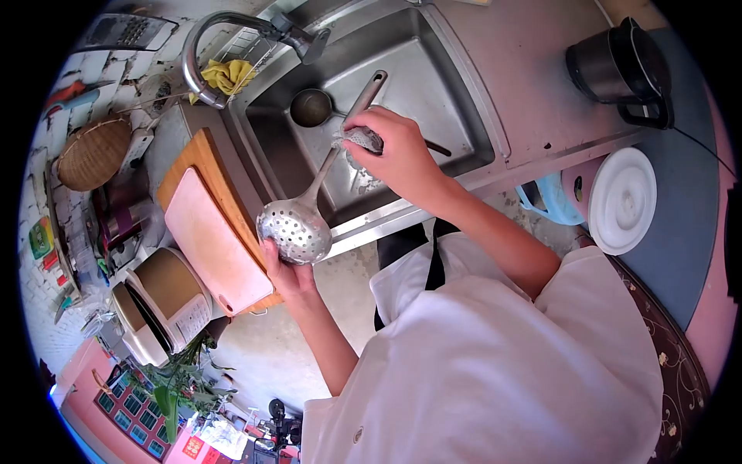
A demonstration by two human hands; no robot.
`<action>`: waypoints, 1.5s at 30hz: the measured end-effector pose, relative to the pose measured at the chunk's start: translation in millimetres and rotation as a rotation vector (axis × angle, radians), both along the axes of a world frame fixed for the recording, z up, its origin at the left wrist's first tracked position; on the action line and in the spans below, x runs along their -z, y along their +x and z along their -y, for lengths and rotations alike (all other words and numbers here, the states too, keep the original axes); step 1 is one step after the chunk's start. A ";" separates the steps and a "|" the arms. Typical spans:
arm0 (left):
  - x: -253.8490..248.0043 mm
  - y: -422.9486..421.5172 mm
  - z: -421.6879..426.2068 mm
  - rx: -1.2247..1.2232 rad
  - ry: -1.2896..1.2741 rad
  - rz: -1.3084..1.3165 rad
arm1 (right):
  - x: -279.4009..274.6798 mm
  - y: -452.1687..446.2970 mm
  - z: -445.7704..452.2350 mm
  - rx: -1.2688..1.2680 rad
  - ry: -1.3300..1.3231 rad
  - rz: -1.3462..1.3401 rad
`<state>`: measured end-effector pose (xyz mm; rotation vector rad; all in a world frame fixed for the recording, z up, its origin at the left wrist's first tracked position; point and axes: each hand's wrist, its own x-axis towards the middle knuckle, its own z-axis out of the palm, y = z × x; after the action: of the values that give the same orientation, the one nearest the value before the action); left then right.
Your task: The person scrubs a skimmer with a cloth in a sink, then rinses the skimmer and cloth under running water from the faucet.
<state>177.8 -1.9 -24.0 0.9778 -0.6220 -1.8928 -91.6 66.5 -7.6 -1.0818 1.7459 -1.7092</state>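
Note:
A slotted metal skimmer (pixel 297 230) with a long handle is held over the near left edge of the sink (pixel 394 69). My left hand (pixel 290 272) grips the rim of its perforated bowl. Around the middle of the handle, my right hand (pixel 398 155) presses a grey scouring pad (pixel 363 139), with the handle's end sticking out beyond the fingers. Inside the basin lies a small round ladle (pixel 311 107), its handle partly hidden behind the skimmer and my right hand. A dark stick-like end (pixel 438 148) shows to the right of that hand.
A faucet (pixel 232 31) arches over the sink's left side, near a yellow cloth (pixel 228 76). Pink and wooden cutting boards (pixel 216 240) stand left of the sink. A black kettle (pixel 618 66) sits at the right, above a white lid (pixel 623 201).

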 end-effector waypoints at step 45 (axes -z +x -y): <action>-24.1 -60.1 -10.6 0.099 -0.168 -0.209 | -42.9 22.4 -7.1 -0.395 0.062 0.553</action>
<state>117.7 8.8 0.2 0.6427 -0.7022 -1.9630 -69.2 73.5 35.3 -0.7619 1.1457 -1.5044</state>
